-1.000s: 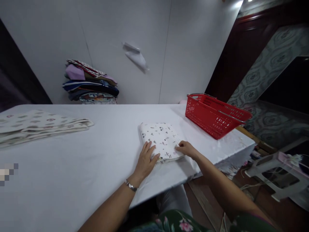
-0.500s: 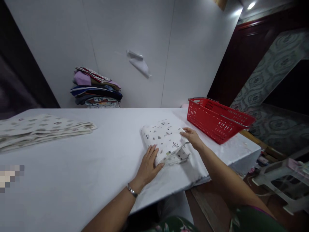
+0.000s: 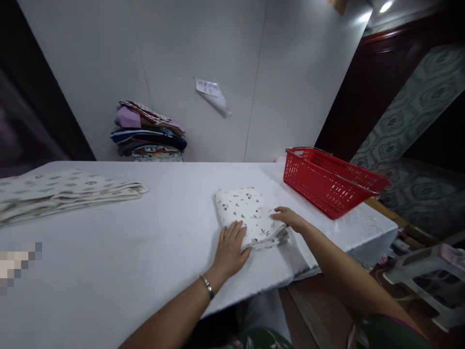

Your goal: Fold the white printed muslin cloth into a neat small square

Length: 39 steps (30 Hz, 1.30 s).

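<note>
A folded white cloth (image 3: 241, 206) with small grey and dark prints lies on the white-covered table (image 3: 160, 252) in front of me. My left hand (image 3: 232, 246) rests on its near left corner, fingers stretched out over the top and thumb along the near edge. My right hand (image 3: 290, 218) is at the cloth's right edge, its bent fingers over the border and its thumb hidden. The layers at the near right edge lie almost flat on each other.
A red perforated basket (image 3: 323, 186) with metal handles stands at the table's right end. A larger spotted cloth (image 3: 69, 191) lies at the left. Stacked folded fabrics (image 3: 148, 133) stand against the far wall. A pale plastic stool (image 3: 425, 271) is on the floor at right.
The cloth's lifted near right edge has come down flat onto the lower layers. My right hand has lowered with it, and my left hand stays on the near left corner.
</note>
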Each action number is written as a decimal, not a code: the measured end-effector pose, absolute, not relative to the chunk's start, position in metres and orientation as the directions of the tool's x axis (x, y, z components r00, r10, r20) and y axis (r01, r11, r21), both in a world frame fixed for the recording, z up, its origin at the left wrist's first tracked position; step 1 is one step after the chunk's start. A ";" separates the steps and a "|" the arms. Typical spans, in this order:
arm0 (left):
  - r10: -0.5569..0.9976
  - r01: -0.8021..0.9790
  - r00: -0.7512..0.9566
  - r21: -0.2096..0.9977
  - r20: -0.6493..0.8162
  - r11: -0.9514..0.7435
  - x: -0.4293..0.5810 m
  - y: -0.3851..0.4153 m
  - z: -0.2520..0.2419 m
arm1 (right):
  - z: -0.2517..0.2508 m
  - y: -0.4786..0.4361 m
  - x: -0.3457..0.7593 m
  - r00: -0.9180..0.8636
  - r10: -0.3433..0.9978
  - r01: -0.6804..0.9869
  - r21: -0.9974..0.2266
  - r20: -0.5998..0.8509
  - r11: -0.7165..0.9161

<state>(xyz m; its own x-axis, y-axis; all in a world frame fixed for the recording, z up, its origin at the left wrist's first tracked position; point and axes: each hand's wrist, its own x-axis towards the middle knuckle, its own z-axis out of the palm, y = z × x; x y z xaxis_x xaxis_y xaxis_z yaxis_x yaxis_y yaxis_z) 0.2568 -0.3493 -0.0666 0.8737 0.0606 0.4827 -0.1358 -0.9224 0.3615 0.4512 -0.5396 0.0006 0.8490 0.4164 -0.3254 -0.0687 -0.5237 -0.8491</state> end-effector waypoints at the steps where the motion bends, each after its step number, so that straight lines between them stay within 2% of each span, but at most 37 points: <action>1: 0.068 -0.130 0.870 0.359 0.489 -0.924 0.258 -0.352 -0.065 | 0.006 -0.538 0.452 0.850 0.430 -0.075 -0.878 -0.304 -0.473; 3: 0.097 -0.107 0.859 0.361 0.503 -0.926 0.259 -0.357 -0.060 | 0.015 -0.537 0.454 0.855 0.433 -0.099 -0.909 -0.286 -0.406; 8: 0.152 -0.061 0.840 0.370 0.521 -0.927 0.259 -0.366 -0.051 | 0.028 -0.535 0.451 0.846 0.404 -0.168 -0.894 -0.347 -0.416; 13: 0.196 -0.018 0.828 0.375 0.525 -0.927 0.263 -0.378 -0.043 | 0.045 -0.522 0.448 0.837 0.461 -0.178 -0.943 -0.295 -0.281; 17: 0.193 0.011 0.829 0.330 0.525 -0.944 0.272 -0.384 -0.034 | 0.064 -0.512 0.448 0.833 0.504 -0.156 -0.971 -0.229 -0.184; 22: 0.245 0.085 0.823 0.314 0.512 -0.945 0.272 -0.377 -0.031 | 0.068 -0.514 0.449 0.862 0.476 -0.141 -0.985 -0.173 -0.104; 29: 0.341 0.217 0.832 0.308 0.437 -0.926 0.246 -0.364 -0.036 | 0.036 -0.528 0.444 0.819 0.444 -0.248 -0.921 -0.365 -0.299; 31: 0.344 0.221 0.838 0.313 0.422 -0.923 0.242 -0.363 -0.033 | 0.033 -0.531 0.443 0.828 0.450 -0.216 -0.931 -0.334 -0.293; 34: 0.335 0.205 0.842 0.323 0.423 -0.924 0.241 -0.362 -0.028 | 0.028 -0.537 0.439 0.875 0.453 -0.087 -0.976 -0.171 -0.201; 36: 0.314 0.188 0.856 0.321 0.409 -0.928 0.242 -0.363 -0.028 | 0.018 -0.544 0.435 0.884 0.428 -0.067 -0.957 -0.188 -0.282; 39: 0.290 0.179 0.895 0.323 0.338 -0.929 0.243 -0.362 -0.034 | -0.002 -0.554 0.430 0.865 0.384 -0.119 -0.876 -0.323 -0.467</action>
<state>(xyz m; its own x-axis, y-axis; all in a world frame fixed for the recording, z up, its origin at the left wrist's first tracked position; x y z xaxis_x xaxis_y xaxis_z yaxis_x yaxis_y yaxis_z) 0.2432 -0.3624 -0.0336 0.8954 0.2897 0.3383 0.1785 -0.9293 0.3233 0.4301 -0.5535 -0.0019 0.8653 0.3837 -0.3225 -0.1195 -0.4670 -0.8762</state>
